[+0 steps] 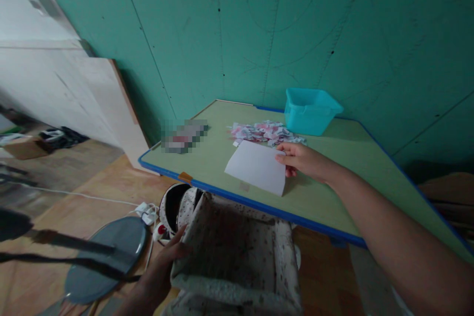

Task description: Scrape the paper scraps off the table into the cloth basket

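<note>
My right hand (292,157) pinches the right edge of a white sheet of paper (257,165) and holds it over the table. The sheet is slightly curved. Just behind it lies a heap of white and pink paper scraps (261,132). Below the table's front edge, my left hand (172,252) grips the left rim of a fabric storage bin (237,284) with a spotted, pale lining. The bin's open top faces up toward me, and its inside is dark. Part of my left hand's fingers is hidden behind the bin's wall.
A turquoise plastic basket (311,111) stands at the table's back right. The blue-edged table (333,177) meets a green wall (237,34). A pixelated item (185,136) lies at its left end. On the floor are a grey round stool (111,256), a power strip (147,212) and a cable.
</note>
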The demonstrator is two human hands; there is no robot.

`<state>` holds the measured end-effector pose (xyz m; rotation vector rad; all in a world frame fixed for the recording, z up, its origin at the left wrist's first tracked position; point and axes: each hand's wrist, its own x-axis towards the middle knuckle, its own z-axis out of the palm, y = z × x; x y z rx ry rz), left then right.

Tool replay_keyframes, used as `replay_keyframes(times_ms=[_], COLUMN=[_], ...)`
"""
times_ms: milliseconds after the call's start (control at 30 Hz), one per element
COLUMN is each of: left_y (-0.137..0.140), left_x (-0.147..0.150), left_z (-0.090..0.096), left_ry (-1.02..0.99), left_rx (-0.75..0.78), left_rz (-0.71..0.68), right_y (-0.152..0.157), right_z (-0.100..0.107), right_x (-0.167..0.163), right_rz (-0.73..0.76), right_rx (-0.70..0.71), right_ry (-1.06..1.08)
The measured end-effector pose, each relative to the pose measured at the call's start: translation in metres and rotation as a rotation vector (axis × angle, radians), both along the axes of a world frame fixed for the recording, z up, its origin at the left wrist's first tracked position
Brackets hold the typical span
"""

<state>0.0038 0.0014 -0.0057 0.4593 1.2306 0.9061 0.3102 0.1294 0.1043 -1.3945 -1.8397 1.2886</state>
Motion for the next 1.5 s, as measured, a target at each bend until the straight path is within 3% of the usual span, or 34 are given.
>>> replay_keyframes(times_ms=[433, 633, 1233, 1500], left_y=[-0.003, -0.002, -0.001, -0.004], left_x=[-0.005, -0.001, 0.0, -0.002], left_z=[-0.001, 0.004, 0.001, 0.0], left_ry=[0.009, 0.002, -0.01, -0.015], left_rx=[0.041, -0.011, 0.043, 0.001], left_rz=[0.038, 0.077, -0.003, 0.05], right_y=[-0.005, -0.006, -0.012, -0.014], right_z=[0.0, 0.0, 0.01, 0.007], right_x=[-0.007, -0.009, -0.011, -0.012], right_rz=[0.059, 0.08, 0.14, 0.201], right_rx=[-0.029, -0.03, -0.044, -0.062], right_ry=[0.017, 0.022, 0.061, 0.023])
